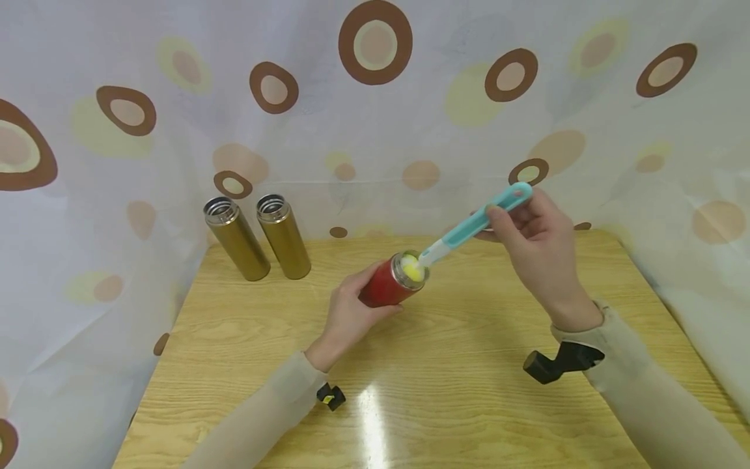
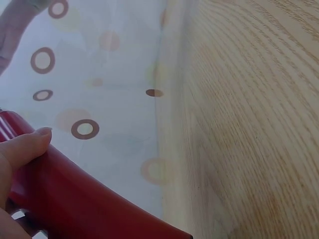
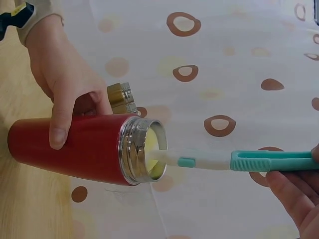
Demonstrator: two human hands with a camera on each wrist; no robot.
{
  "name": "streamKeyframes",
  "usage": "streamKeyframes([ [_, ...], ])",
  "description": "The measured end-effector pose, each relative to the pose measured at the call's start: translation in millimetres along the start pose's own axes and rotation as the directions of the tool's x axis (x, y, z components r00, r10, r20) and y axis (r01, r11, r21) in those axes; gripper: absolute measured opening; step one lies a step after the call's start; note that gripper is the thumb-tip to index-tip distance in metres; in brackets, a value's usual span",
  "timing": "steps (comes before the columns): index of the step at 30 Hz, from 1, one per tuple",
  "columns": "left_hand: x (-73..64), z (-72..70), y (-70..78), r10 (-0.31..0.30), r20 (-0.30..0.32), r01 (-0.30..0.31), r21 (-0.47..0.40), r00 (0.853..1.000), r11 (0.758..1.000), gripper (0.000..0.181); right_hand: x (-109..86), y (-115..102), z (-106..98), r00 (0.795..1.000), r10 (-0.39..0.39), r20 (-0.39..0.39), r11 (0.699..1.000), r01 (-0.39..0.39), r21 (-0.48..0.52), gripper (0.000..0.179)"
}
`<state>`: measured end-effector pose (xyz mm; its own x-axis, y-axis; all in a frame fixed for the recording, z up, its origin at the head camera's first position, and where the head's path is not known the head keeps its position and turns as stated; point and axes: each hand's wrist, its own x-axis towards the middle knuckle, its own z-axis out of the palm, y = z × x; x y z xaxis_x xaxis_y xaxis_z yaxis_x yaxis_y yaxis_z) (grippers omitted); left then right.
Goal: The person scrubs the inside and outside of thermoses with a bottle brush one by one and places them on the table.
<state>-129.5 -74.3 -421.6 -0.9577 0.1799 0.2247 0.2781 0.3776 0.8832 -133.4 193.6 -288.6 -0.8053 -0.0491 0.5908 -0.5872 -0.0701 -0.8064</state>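
My left hand (image 1: 351, 306) grips a red vacuum flask (image 1: 383, 286) round its body, tilted with its open steel mouth toward the right hand. In the right wrist view the flask (image 3: 75, 147) lies nearly level, thumb across its side. My right hand (image 1: 541, 251) pinches the turquoise handle of a bottle brush (image 1: 469, 228) between thumb and fingers. The brush's white neck reaches the flask mouth, where its yellow and white sponge head (image 1: 413, 268) shows just inside the rim. The rest of the head is hidden in the flask. The left wrist view shows the red body (image 2: 84, 199) under the thumb.
Two gold flasks (image 1: 237, 244) without lids stand upright at the back left of the wooden table (image 1: 469, 365). A white sheet with brown and yellow circles (image 1: 375, 130) hangs behind the table and along its sides.
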Motion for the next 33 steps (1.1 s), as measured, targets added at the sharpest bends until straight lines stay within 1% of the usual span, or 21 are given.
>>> streamKeyframes([
  [1, 0.1, 0.3, 0.5, 0.006, -0.004, -0.006, 0.001, 1.0, 1.0, 0.076, -1.0, 2, 0, 1.0, 0.0, 0.006, 1.0, 0.0, -0.015, 0.013],
  [3, 1.1, 1.8, 2.7, 0.024, -0.005, -0.024, -0.009, 1.0, 1.0, 0.075, -4.4, 7, 3, 0.999, 0.0, 0.046, 0.997, 0.004, -0.072, 0.011],
  [4, 1.5, 1.5, 5.1, 0.033, -0.006, -0.033, -0.014, 0.999, 0.999, 0.075, -6.3, 11, 6, 0.998, -0.011, 0.069, 0.993, 0.019, -0.118, 0.01],
  [6, 2.6, 1.9, 12.1, 0.057, -0.004, -0.057, -0.009, 0.998, 0.998, 0.074, -10.3, 18, 12, 0.994, -0.049, 0.102, 0.977, 0.068, -0.202, 0.008],
  [8, 5.4, 2.5, 19.7, 0.084, 0.005, -0.084, -0.001, 0.996, 0.996, 0.074, -12.3, 22, 17, 0.987, -0.097, 0.125, 0.957, 0.127, -0.261, 0.009],
  [10, 8.1, 1.9, 25.3, 0.095, 0.004, -0.095, 0.012, 0.995, 0.995, 0.073, -11.7, 22, 21, 0.984, -0.131, 0.121, 0.94, 0.162, -0.301, 0.013],
  [11, 9.2, 2.5, 26.6, 0.099, 0.002, -0.099, 0.017, 0.995, 0.995, 0.073, -11.2, 21, 21, 0.984, -0.133, 0.117, 0.936, 0.163, -0.311, 0.014],
  [14, 10.4, 2.8, 24.8, 0.09, -0.005, -0.089, 0.02, 0.996, 0.996, 0.073, -11.5, 21, 19, 0.987, -0.094, 0.13, 0.923, 0.135, -0.359, 0.019],
  [16, 9.2, 2.9, 21.8, 0.079, -0.005, -0.079, 0.027, 0.997, 0.997, 0.073, -13.7, 23, 18, 0.989, -0.064, 0.132, 0.916, 0.111, -0.387, 0.018],
  [17, 8.8, 3.2, 20.6, 0.08, -0.001, -0.08, 0.03, 0.997, 0.996, 0.073, -14.9, 24, 17, 0.989, -0.062, 0.132, 0.912, 0.11, -0.396, 0.017],
  [21, 8.2, 3.6, 17.5, 0.079, -0.001, -0.079, 0.03, 0.997, 0.996, 0.074, -18.3, 26, 15, 0.99, -0.052, 0.128, 0.915, 0.098, -0.392, 0.015],
  [24, 7.7, 2.8, 15.9, 0.09, -0.014, -0.09, 0.023, 0.996, 0.996, 0.074, -19.8, 26, 15, 0.989, -0.037, 0.143, 0.931, 0.086, -0.354, 0.012],
  [26, 6.9, 2.6, 14.0, 0.099, -0.01, -0.099, 0.017, 0.995, 0.995, 0.074, -20.7, 27, 13, 0.986, -0.027, 0.162, 0.945, 0.079, -0.319, 0.011],
  [28, 5.7, 2.4, 12.2, 0.102, 0.0, -0.102, 0.011, 0.995, 0.995, 0.073, -21.2, 26, 11, 0.979, -0.029, 0.201, 0.96, 0.084, -0.268, 0.013],
  [30, 4.6, 2.4, 9.8, 0.101, 0.01, -0.101, -0.002, 0.995, 0.995, 0.074, -21.1, 27, 8, 0.967, -0.043, 0.252, 0.969, 0.102, -0.226, 0.017],
  [31, 4.0, 2.2, 8.6, 0.101, 0.014, -0.101, -0.008, 0.995, 0.995, 0.074, -20.9, 26, 7, 0.959, -0.054, 0.277, 0.971, 0.115, -0.209, 0.021],
  [33, 2.9, 1.9, 6.7, 0.104, 0.02, -0.103, -0.018, 0.994, 0.994, 0.075, -20.2, 26, 5, 0.945, -0.073, 0.319, 0.974, 0.136, -0.18, 0.022],
])
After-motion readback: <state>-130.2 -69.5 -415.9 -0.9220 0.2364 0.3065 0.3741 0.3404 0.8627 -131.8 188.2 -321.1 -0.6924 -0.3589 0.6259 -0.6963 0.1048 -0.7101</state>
